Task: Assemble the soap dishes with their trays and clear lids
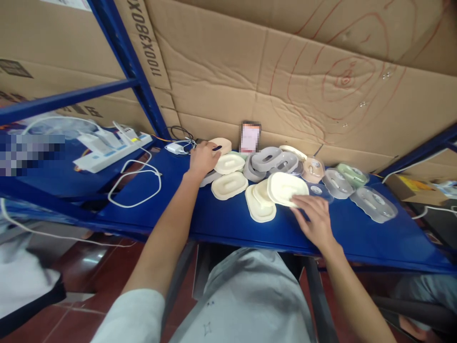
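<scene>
My right hand [316, 216] has its fingertips and thumb at the lower right edge of a cream oval tray [285, 187], gripping it. Beneath that tray, more cream oval trays [262, 209] overlap on the blue shelf. My left hand [204, 158] reaches to the back, its fingers closed at the left side of a peach oval tray [224, 145]; part of the grip is hidden. Two cream trays, one [229, 163] behind the other [229, 185], lie just right of the left wrist. Grey oval trays [269, 158] are heaped in the middle.
Clear-covered peach [313, 169], grey [373, 204] and green [352, 175] pieces sit at the right. A phone [250, 137] with a blurred screen leans on the cardboard [221, 71]. A power strip [114, 152] and white cable [134, 206] lie left, beside the blue frame post [143, 95].
</scene>
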Available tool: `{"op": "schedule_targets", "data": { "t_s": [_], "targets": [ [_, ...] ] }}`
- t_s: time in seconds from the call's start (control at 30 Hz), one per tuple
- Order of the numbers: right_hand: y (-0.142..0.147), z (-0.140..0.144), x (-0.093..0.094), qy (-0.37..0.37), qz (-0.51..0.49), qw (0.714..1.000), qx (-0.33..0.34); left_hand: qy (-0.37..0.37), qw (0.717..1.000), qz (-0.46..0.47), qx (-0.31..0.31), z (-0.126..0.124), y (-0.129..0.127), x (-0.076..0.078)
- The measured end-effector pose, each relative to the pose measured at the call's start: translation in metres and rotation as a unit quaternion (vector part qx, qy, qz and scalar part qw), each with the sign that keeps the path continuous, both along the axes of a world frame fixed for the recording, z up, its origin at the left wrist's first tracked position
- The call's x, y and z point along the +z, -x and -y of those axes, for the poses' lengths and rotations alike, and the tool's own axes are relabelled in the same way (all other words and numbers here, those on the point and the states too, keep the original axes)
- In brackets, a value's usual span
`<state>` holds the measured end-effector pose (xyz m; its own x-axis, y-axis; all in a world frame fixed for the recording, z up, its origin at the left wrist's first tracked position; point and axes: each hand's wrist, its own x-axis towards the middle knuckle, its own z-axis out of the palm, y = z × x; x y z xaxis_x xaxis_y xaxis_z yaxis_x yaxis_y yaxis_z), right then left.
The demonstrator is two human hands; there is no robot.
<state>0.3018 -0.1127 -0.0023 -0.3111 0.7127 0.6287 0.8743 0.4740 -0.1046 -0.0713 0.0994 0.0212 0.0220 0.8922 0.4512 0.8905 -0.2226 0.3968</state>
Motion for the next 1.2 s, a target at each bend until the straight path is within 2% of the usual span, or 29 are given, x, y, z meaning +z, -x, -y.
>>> {"op": "schedule_targets", "data": {
  "t_s": [0.07, 0.2, 0.3, 0.37, 0.47, 0.57, 0.67, 0.77, 0.87, 1.03, 1.2],
  "targets": [
    [0.005, -0.027, 0.021, -0.014, 0.042, 0.999, -0.011, -0.017, 1.000, 0.000, -0.015, 0.003, -0.006, 0.001],
    [0.012, -0.104, 0.060, 0.001, 0.098, 0.995, -0.014, -0.073, 0.994, 0.002, -0.076, 0.016, -0.025, 0.007],
    [0.005, -0.148, 0.075, 0.027, 0.118, 0.993, 0.003, -0.102, 0.983, -0.007, -0.155, 0.030, -0.045, 0.007],
    [-0.011, -0.160, 0.076, 0.026, 0.112, 0.993, -0.020, -0.108, 0.973, -0.018, -0.204, 0.038, -0.057, 0.003],
    [-0.052, -0.150, 0.067, 0.057, 0.087, 0.986, -0.132, -0.109, 0.960, -0.033, -0.258, 0.045, -0.070, -0.005],
    [-0.104, -0.122, 0.046, 0.116, 0.061, 0.952, -0.277, -0.106, 0.952, -0.039, -0.283, 0.047, -0.076, -0.012],
    [-0.143, -0.095, 0.021, 0.152, 0.040, 0.921, -0.356, -0.104, 0.951, -0.040, -0.289, 0.048, -0.078, -0.014],
    [-0.159, -0.079, -0.001, 0.157, 0.023, 0.912, -0.378, -0.110, 0.949, -0.046, -0.293, 0.050, -0.081, -0.014],
    [-0.161, -0.073, -0.011, 0.132, -0.009, 0.915, -0.382, -0.120, 0.946, -0.040, -0.298, 0.052, -0.084, -0.014],
    [-0.159, -0.071, -0.004, 0.067, -0.058, 0.926, -0.367, -0.151, 0.940, -0.008, -0.307, 0.058, -0.091, -0.013],
    [-0.143, -0.077, 0.003, 0.016, -0.067, 0.937, -0.344, -0.179, 0.923, 0.006, -0.341, 0.071, -0.101, -0.011]
  ]
}}
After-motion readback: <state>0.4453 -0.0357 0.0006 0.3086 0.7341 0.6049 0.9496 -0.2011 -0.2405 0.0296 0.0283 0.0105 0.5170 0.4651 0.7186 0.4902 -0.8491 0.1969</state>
